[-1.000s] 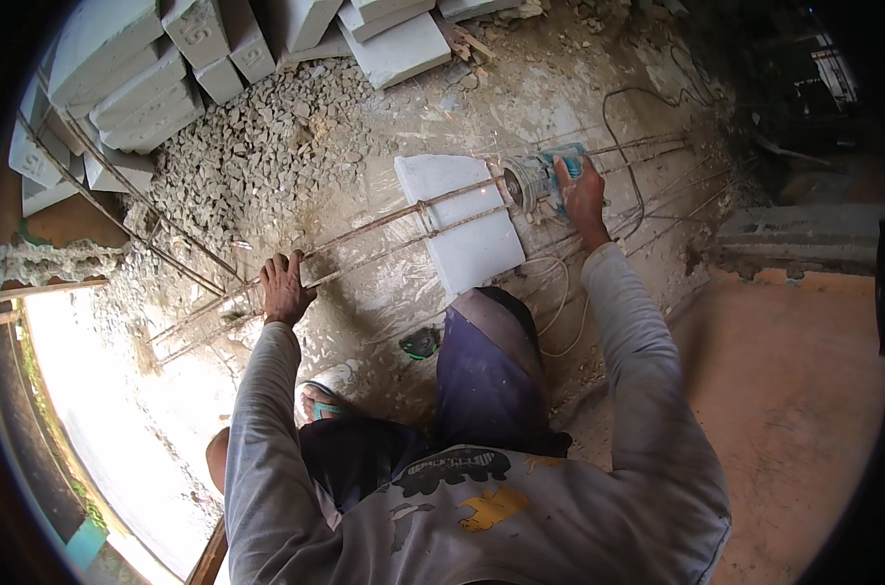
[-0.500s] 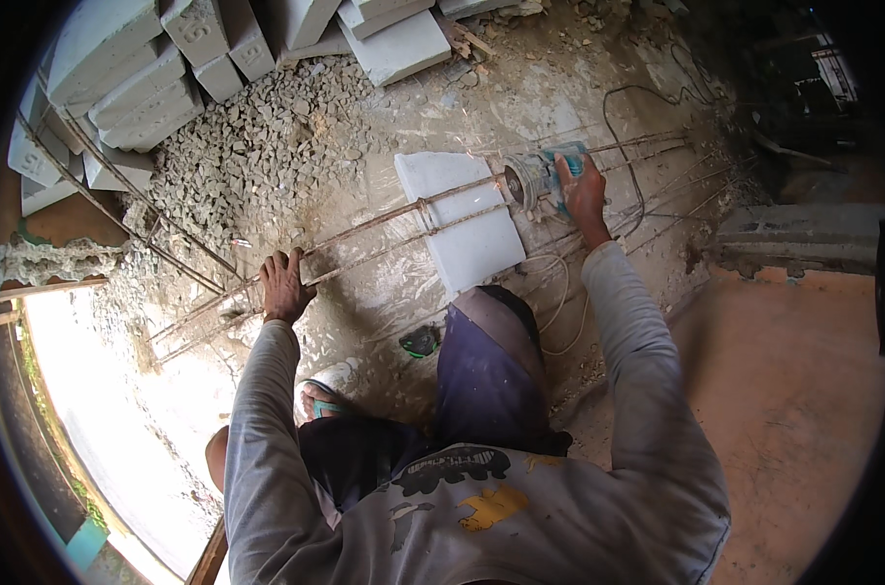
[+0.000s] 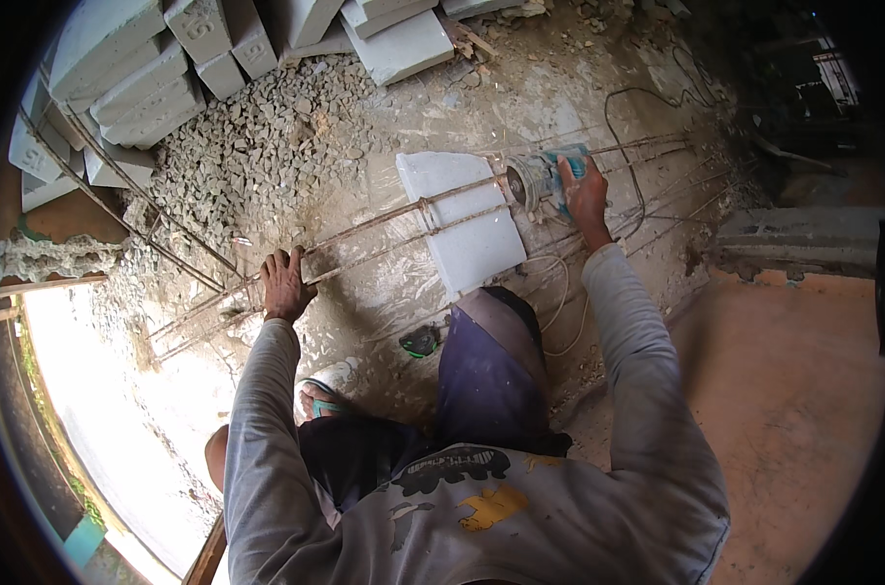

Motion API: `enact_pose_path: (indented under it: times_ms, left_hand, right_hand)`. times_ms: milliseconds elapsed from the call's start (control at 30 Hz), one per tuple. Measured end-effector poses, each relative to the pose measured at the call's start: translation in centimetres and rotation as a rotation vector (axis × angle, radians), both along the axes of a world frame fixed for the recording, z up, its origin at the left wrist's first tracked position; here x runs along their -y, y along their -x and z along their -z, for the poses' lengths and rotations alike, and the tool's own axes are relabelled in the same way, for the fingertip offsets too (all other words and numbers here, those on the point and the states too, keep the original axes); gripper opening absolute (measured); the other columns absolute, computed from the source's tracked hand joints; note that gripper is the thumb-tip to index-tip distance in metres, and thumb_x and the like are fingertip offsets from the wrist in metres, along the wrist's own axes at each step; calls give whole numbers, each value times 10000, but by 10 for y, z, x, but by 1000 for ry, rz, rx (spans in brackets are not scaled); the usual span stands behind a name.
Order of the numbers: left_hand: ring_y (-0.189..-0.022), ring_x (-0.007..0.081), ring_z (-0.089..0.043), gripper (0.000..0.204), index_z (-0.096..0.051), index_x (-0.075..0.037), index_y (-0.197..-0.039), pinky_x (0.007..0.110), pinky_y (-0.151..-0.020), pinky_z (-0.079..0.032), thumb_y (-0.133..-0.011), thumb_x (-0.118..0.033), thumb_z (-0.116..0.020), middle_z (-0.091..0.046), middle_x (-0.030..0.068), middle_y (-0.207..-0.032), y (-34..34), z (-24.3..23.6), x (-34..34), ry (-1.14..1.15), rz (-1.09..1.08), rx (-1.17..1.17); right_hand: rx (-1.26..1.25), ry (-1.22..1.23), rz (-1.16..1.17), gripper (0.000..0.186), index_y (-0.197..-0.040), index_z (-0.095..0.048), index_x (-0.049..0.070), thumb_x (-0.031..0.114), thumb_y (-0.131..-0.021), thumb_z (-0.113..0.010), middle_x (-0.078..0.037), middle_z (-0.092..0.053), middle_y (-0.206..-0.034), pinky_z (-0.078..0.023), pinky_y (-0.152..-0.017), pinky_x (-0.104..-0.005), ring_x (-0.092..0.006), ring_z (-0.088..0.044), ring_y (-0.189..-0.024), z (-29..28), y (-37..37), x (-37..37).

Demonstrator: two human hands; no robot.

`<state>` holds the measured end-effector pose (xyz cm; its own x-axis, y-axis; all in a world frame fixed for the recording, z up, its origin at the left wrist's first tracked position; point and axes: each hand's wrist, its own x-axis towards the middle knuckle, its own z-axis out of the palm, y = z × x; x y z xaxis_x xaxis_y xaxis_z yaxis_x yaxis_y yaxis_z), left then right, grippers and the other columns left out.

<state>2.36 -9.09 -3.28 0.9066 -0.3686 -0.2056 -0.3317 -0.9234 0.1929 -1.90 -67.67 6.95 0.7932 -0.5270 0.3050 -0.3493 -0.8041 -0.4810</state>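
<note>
My right hand (image 3: pixel 587 200) grips a teal angle grinder (image 3: pixel 569 158), its disc against a tied rebar frame (image 3: pixel 350 237) of long rusty bars, where the upper bar crosses a white board (image 3: pixel 476 242) on the ground. A few tiny bright specks show near the disc. My left hand (image 3: pixel 284 285) rests on the same bars farther left, with fingers curled over them. A small black-and-green object (image 3: pixel 419 340), too unclear to name, lies beside my knee (image 3: pixel 481 361).
Grey blocks (image 3: pixel 393 49) are stacked at the top left beside gravel (image 3: pixel 257 127). More rusty bars (image 3: pixel 169 253) lean at the left. A dark cable (image 3: pixel 640 90) loops right of the grinder, and a pale cord (image 3: pixel 559 312) lies below it. A concrete step (image 3: pixel 798 234) borders orange flooring (image 3: pixel 784 409).
The grinder and my right hand have shifted very slightly. My left hand stays in place on the bars.
</note>
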Motion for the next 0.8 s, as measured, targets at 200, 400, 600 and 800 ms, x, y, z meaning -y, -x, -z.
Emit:
enact_pose_path:
  times_ms: [200,400,600,800]
  left_hand:
    - [-1266,380,-464,889,-478,-135,-1443,537,-1142,-337,-676,-274,-904,-487,173,-1265,0,1,-5,-3,1,18]
    - [-1269,383,-462,899,-469,-130,-1447,538,-1145,-337,-676,-286,-904,-488,179,-1281,0,0,-2,-11,13,14]
    - [-1276,385,-459,907,-463,-127,-1459,545,-1149,-333,-681,-284,-903,-487,183,-1288,-1,3,-3,-13,13,11]
    - [-1276,386,-459,909,-464,-119,-1461,544,-1147,-334,-682,-292,-899,-487,188,-1298,-1,-2,-2,-16,18,1]
  right_hand:
    - [-8,-48,-6,475,-1120,-693,-58,382,-968,-789,-328,-734,-955,-559,-798,-548,-541,-710,-941,-4,-1,-9]
    - [69,45,-55,401,-1076,-716,-78,305,-992,-796,-279,-750,-882,-556,-720,-467,-391,-746,-789,0,0,-4]
    - [-19,10,11,459,-1098,-700,-73,359,-977,-793,-319,-740,-920,-560,-765,-524,-485,-729,-881,-6,0,-7]
    - [17,44,-19,462,-1082,-703,-90,353,-984,-788,-321,-739,-902,-562,-750,-515,-491,-737,-857,-8,1,-8]
